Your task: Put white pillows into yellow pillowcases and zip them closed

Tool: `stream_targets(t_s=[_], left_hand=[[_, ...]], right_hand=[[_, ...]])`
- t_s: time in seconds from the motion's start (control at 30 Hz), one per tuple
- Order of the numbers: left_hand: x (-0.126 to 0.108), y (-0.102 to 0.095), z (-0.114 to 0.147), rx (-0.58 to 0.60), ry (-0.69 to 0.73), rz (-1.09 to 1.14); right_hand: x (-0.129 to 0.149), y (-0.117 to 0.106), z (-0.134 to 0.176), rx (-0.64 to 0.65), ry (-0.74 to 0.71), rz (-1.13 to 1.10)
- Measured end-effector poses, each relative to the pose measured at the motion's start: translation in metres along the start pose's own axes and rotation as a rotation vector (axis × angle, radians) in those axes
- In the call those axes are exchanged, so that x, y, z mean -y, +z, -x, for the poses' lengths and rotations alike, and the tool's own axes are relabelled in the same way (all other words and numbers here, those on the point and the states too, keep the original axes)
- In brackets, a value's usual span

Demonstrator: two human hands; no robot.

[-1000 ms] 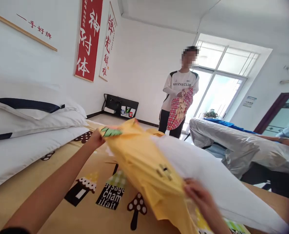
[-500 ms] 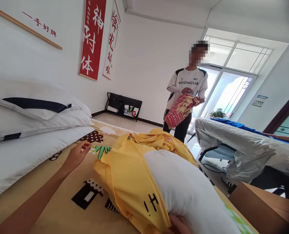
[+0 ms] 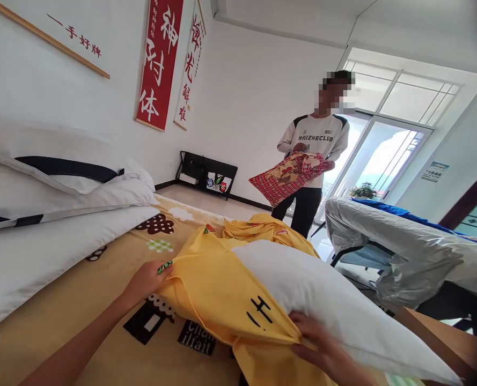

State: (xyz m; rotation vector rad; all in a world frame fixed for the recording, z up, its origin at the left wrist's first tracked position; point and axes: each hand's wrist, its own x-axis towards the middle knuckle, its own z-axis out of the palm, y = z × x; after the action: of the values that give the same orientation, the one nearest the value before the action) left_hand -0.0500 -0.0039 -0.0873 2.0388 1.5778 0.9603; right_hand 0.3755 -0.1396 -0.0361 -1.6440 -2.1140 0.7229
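A yellow pillowcase (image 3: 210, 273) with printed lettering lies partly over a white pillow (image 3: 286, 279), whose right end sticks out bare. My left hand (image 3: 147, 281) is closed on the left corner of the pillowcase, where a green leaf print shows. At the case's open edge, my right hand (image 3: 318, 340) pinches the fabric, its fingers beside the pillow. The cloth is stretched between both hands. More yellow fabric (image 3: 270, 228) lies bunched behind the pillow. Everything rests on a beige patterned bedsheet (image 3: 101, 311).
Stacked white pillows (image 3: 61, 214) line the left side. Beyond the bed a person (image 3: 314, 139) holds a red plaid cloth (image 3: 286, 177). On the right are a plastic-covered table (image 3: 383, 230) and a cardboard box (image 3: 439, 343). A low black rack (image 3: 206, 174) stands by the wall.
My left hand has come down and taken hold of the pillowcase corner. My right hand has risen into fuller view with the case's edge. The person's plaid cloth has swung out flatter.
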Motion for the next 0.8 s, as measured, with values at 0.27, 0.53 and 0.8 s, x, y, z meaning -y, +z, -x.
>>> stream_targets(t_s=[0.27,0.53,0.8], left_hand=[[0.015,0.004,0.002,-0.052,-0.037,0.176],[0.029,0.004,0.045,-0.062,-0.058,0.107],[0.026,0.001,0.078,0.105,-0.074,-0.186]], right_hand=[[-0.003,-0.008,-0.009,-0.181,0.093,-0.001],[-0.028,0.003,-0.008,-0.263,0.201,0.202],[-0.006,0.027,0.018,-0.006,0.235,0.271]])
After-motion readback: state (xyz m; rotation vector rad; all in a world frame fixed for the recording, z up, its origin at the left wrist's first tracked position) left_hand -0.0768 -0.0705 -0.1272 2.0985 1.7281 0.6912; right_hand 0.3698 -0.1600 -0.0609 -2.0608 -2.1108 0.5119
